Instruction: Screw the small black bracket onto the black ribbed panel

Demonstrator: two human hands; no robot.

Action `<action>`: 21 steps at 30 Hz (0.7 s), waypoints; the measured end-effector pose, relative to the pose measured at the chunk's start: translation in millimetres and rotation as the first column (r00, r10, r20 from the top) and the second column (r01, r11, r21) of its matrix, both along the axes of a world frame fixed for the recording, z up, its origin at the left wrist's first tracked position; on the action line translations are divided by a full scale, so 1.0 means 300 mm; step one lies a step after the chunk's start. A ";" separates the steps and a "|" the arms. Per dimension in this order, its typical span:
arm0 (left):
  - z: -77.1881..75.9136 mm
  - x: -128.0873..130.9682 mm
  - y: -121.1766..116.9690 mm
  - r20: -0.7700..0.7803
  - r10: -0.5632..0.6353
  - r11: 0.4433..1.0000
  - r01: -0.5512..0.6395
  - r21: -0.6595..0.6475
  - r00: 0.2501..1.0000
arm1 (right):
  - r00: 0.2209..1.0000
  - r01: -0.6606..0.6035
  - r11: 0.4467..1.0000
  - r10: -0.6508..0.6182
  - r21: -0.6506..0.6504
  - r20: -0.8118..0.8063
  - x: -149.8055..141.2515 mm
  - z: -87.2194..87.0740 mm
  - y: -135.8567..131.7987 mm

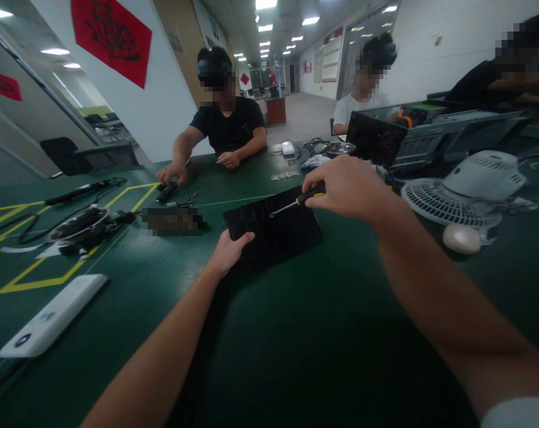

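A flat black rectangular panel [278, 229] is in front of me over the green table [323, 333]; what kind of part it is I cannot make out. My left hand [231, 251] grips its near left edge, thumb on top and the other fingers hidden beneath. In my right hand [345, 187] is a screwdriver [312, 195] with a yellow and black handle. Its metal shaft points left and down, and the tip is at the panel's upper surface; whether it touches I cannot tell.
A white fan housing [483, 178] and a cream rounded object [461, 239] stand at right, behind them an opened metal case [452, 137]. Cables and parts [86, 226] lie left, near a white power bank-like box [55, 315]. Across the table a person [229, 128] handles a dark object.
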State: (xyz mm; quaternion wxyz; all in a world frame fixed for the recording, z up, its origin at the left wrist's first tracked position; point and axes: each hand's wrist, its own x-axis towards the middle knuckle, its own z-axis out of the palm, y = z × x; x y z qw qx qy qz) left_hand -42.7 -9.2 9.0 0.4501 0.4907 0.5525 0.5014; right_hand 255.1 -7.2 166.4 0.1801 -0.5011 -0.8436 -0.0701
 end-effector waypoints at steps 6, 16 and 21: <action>0.000 0.006 0.006 -0.012 0.006 1.000 -0.006 0.012 1.000 | 1.000 0.002 1.000 -0.002 0.021 0.015 -0.001 -0.005 -0.006; 0.007 0.013 0.002 -0.003 -0.010 1.000 0.010 0.006 1.000 | 0.995 0.075 0.997 -0.075 0.004 0.065 -0.017 0.000 -0.026; 0.004 0.009 0.003 0.004 -0.010 1.000 0.011 -0.003 1.000 | 0.995 0.070 0.998 -0.069 -0.008 0.078 -0.019 0.001 -0.034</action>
